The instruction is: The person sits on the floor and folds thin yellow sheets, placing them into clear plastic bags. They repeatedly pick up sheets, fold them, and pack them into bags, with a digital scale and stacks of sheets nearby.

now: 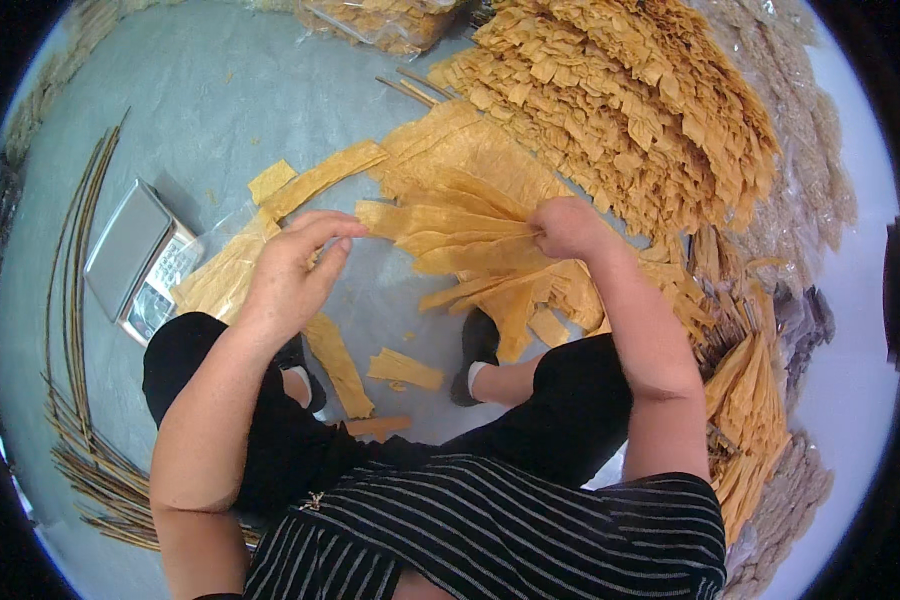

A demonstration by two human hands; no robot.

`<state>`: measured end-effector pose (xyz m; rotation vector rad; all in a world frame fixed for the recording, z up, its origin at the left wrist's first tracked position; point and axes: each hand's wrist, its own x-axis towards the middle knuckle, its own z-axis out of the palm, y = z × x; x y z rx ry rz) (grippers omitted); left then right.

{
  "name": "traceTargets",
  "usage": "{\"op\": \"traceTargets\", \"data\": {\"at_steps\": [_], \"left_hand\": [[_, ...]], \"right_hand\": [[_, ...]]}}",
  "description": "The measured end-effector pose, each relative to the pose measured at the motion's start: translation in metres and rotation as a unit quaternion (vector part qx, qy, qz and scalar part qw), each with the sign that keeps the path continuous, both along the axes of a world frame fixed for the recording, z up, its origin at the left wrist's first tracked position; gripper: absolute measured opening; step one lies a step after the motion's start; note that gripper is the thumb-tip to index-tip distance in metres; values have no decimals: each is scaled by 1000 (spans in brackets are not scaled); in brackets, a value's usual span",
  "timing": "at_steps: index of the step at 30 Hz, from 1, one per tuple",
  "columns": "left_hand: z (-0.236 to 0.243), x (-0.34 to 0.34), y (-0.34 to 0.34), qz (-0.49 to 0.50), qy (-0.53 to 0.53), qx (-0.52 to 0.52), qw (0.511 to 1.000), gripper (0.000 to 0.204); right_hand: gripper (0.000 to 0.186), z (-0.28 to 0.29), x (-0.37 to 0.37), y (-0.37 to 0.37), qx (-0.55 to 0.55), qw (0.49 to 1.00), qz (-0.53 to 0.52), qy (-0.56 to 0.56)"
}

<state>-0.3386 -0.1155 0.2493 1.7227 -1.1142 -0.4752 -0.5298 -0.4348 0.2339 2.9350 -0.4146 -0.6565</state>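
Observation:
My right hand (570, 228) is closed around the gathered end of a fanned bunch of yellow wrinkled sheets (470, 238), which look like dried tofu skin. The bunch spreads toward my left. At its left edge is my left hand (300, 265), fingers stretched out and thumb apart, the fingertips close to or touching a sheet's end. Under and behind the bunch lies a broad yellow sheet (440, 140), with a long strip (335, 180) reaching left from it. Loose pieces, among them a narrow strip (338, 365) and a small scrap (407, 369), lie on the floor between my feet.
A large stack of yellow sheets (630, 110) stands at the far right. A silver scale (135, 255) sits at left, beside thin brown sticks (80, 260). Clear plastic (220, 260) lies near my left arm. More yellow bunches (745, 430) are at right.

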Motion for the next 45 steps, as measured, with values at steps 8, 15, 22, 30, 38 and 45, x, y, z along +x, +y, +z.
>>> {"op": "traceTargets", "data": {"at_steps": [8,15,22,30,38,45], "left_hand": [[11,-43,-22,-99,-161,-36,981,80],[14,-51,-18,-101,106,19,989,63],[16,-4,4,-2,448,-127,885,36],[-6,14,8,67,531,-215,817,30],[-47,21,11,166,526,-112,827,37],[-39,5,57,183,565,-121,795,40]], "right_hand": [[17,138,27,120,56,986,154,16],[30,163,60,152,143,969,181,-85],[47,96,73,152,557,651,-122,-502],[43,26,79,202,764,501,-235,-332],[41,5,93,206,763,489,-305,-292],[47,-26,102,226,768,535,-245,-252]]}}
